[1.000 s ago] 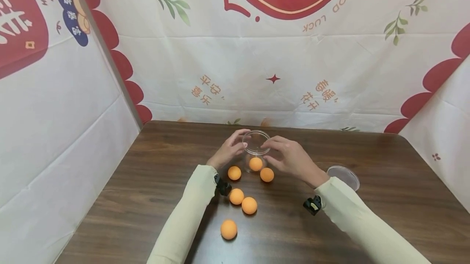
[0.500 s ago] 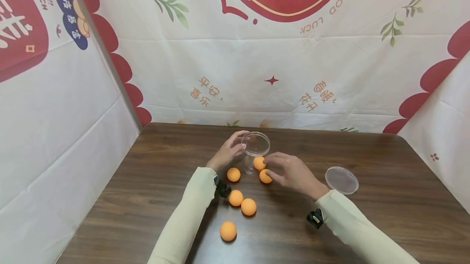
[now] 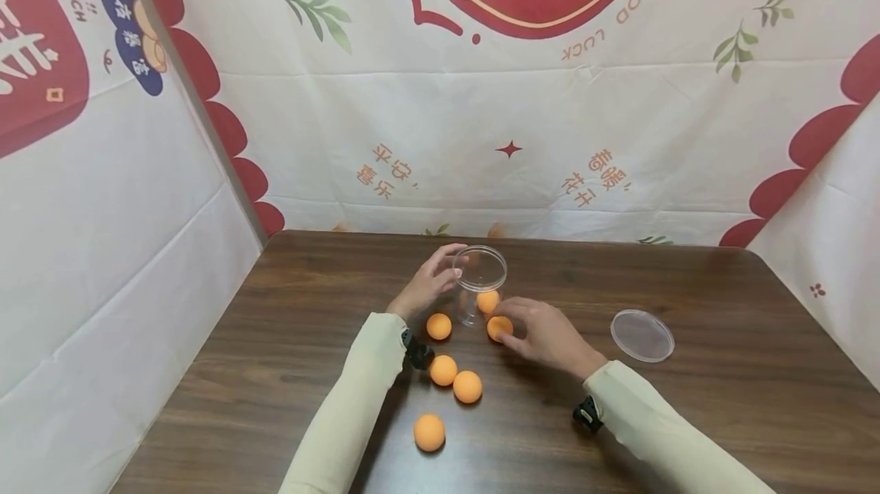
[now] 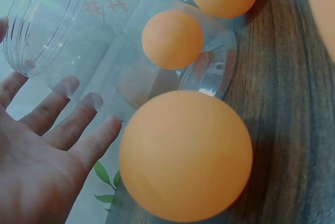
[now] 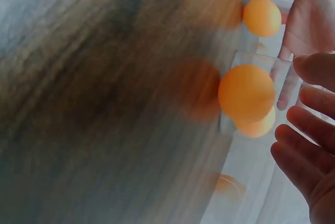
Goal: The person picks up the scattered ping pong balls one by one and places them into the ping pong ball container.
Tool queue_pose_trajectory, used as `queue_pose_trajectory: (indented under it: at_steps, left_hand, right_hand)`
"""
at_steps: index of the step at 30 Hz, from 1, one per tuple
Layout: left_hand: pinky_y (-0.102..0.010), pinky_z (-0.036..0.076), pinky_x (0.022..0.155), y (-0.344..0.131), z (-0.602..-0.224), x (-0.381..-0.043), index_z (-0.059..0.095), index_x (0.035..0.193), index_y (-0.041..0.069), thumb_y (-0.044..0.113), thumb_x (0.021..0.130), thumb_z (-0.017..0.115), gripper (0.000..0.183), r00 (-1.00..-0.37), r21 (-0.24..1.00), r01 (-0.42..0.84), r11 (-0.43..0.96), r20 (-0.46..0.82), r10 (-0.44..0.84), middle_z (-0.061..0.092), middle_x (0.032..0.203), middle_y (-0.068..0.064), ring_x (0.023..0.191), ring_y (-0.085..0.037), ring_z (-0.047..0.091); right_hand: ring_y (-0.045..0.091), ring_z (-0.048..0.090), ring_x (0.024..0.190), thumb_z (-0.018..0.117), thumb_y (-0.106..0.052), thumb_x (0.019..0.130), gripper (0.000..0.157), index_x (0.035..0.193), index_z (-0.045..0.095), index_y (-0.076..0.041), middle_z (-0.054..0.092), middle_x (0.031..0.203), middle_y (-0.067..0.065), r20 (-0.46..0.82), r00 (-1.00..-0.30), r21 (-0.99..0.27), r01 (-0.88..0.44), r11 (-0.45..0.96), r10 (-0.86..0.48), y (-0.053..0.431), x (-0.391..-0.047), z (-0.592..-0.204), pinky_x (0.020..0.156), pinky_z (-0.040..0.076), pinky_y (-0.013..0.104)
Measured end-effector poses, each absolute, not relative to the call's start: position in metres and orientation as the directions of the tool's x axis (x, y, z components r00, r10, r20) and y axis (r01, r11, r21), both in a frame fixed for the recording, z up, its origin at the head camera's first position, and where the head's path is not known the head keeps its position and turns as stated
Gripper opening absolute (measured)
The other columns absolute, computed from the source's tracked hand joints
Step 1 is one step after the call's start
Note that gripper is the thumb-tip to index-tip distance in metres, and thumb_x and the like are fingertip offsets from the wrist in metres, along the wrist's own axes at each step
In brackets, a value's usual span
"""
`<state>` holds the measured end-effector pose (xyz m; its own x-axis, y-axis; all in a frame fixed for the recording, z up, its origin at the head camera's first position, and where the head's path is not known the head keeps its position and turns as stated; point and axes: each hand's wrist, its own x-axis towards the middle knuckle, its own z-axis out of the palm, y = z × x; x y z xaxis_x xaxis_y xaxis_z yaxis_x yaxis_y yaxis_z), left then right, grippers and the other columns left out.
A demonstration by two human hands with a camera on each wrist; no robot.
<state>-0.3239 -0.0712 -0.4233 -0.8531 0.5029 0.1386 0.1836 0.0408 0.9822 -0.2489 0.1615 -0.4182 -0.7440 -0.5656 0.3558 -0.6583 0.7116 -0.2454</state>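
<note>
My left hand (image 3: 428, 284) holds a clear plastic jar (image 3: 470, 305) upright at its far left side, with the thumb near the rim and fingers along the wall. Through that wall shows an orange ping-pong ball (image 4: 172, 40), apparently inside near the bottom. Just outside the jar's front right lies a second orange ball (image 3: 499, 329). Around it hover the thumb and fingers of my right hand (image 3: 546, 334); the right wrist view shows a gap between them and the ball (image 5: 246, 93). Another orange ball (image 3: 438, 326) sits left of the jar.
Two orange balls (image 3: 467, 387) lie close together nearer the front, and one more ball (image 3: 429, 433) is further forward. A clear round lid (image 3: 642, 335) lies flat at the right on the brown wooden table (image 3: 275, 372). Printed white cloth (image 3: 440, 120) hangs behind.
The right hand has come down from the jar's rim to the ball at its front right. Inside the jar, the ball has shifted slightly right. The left hand has stayed at the jar.
</note>
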Motion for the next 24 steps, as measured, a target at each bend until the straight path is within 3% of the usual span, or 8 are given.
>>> queue_pose_trajectory:
  at_steps: [11,18,24]
  left_hand:
    - [-0.052,0.04,0.103,-0.07,-0.425,-0.323,0.034,0.145,0.011,0.01,0.1,0.042,0.046,-0.87,0.98,0.185,0.07,0.13,0.476,0.044,0.142,-0.02,0.131,-0.036,0.043]
    - [-0.053,0.04,0.103,-0.072,-0.422,-0.323,0.03,0.146,0.005,0.006,0.098,0.042,0.049,-0.851,0.983,0.177,0.05,0.127,0.51,0.039,0.144,-0.027,0.132,-0.045,0.037]
    - [-0.054,0.038,0.104,-0.071,-0.423,-0.324,0.03,0.146,0.007,0.007,0.099,0.042,0.049,-0.851,0.982,0.184,0.052,0.133,0.508,0.04,0.143,-0.026,0.134,-0.045,0.036]
  right_hand:
    - [0.023,0.066,0.101,0.074,-0.024,0.082,0.034,0.112,0.069,-0.009,0.069,0.112,0.006,0.268,-0.78,-0.258,-0.623,0.738,-0.565,0.158,-0.247,-0.425,0.085,0.053,0.041]
    - [0.022,0.066,0.098,0.075,-0.023,0.081,0.034,0.112,0.069,-0.009,0.068,0.113,0.007,0.257,-0.783,-0.264,-0.62,0.739,-0.566,0.158,-0.246,-0.427,0.081,0.055,0.04]
    - [0.021,0.066,0.099,0.074,-0.024,0.082,0.035,0.113,0.069,-0.009,0.067,0.116,0.007,0.24,-0.781,-0.252,-0.623,0.74,-0.576,0.158,-0.247,-0.43,0.081,0.054,0.04]
